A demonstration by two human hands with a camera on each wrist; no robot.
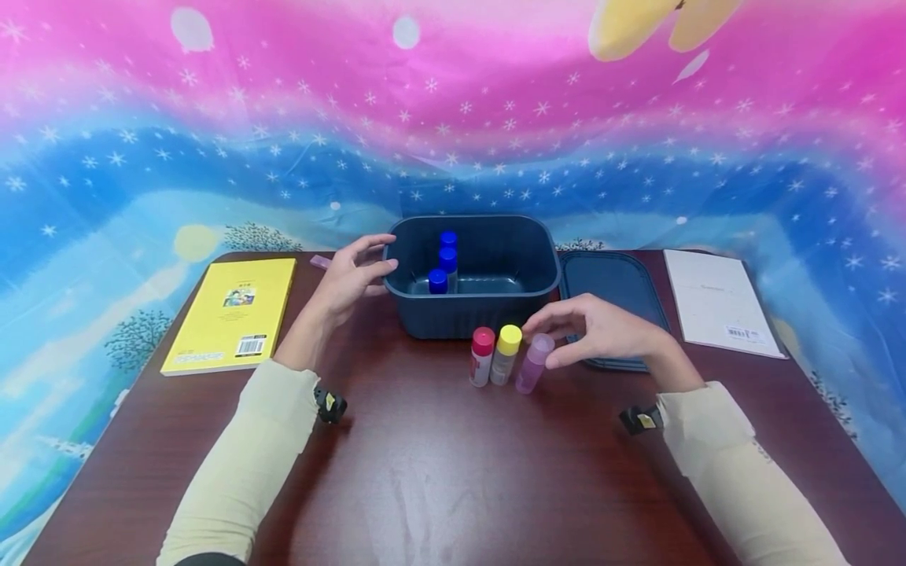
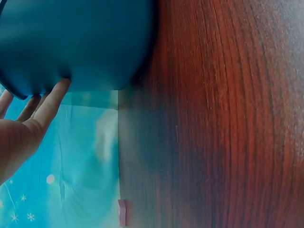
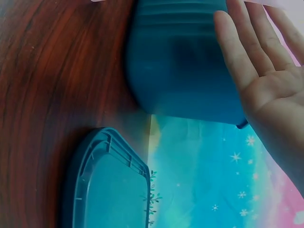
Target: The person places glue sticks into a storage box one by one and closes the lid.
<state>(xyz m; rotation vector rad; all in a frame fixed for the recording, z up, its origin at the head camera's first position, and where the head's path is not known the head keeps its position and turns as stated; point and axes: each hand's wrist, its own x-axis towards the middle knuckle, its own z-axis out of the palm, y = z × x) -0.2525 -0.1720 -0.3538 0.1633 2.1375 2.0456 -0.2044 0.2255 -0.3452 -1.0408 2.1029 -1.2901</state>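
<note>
My left hand [image 1: 347, 275] is at the left end of a dark blue-grey plastic bin [image 1: 481, 314]. In the left wrist view its fingertips [image 2: 61, 86] touch the bin's outer wall. Inside the bin stand several glue sticks with blue caps [image 1: 448, 258]. My right hand [image 1: 602, 330] is beside a purple glue stick [image 1: 531, 369], its thumb close to the cap; whether they touch, I cannot tell. In the right wrist view the fingers [image 3: 237, 52] are extended. Left of the purple one stand a yellow-capped glue stick [image 1: 504, 362] and a red-capped glue stick [image 1: 481, 362], in front of the bin.
Behind my right hand lies the bin's lid [image 1: 616, 287]. A yellow book [image 1: 233, 314] is at the table's left, a white book [image 1: 715, 299] at the right. A small pink item [image 1: 321, 262] lies near the back edge. Patterned cloth [image 1: 453, 118] hangs around the table.
</note>
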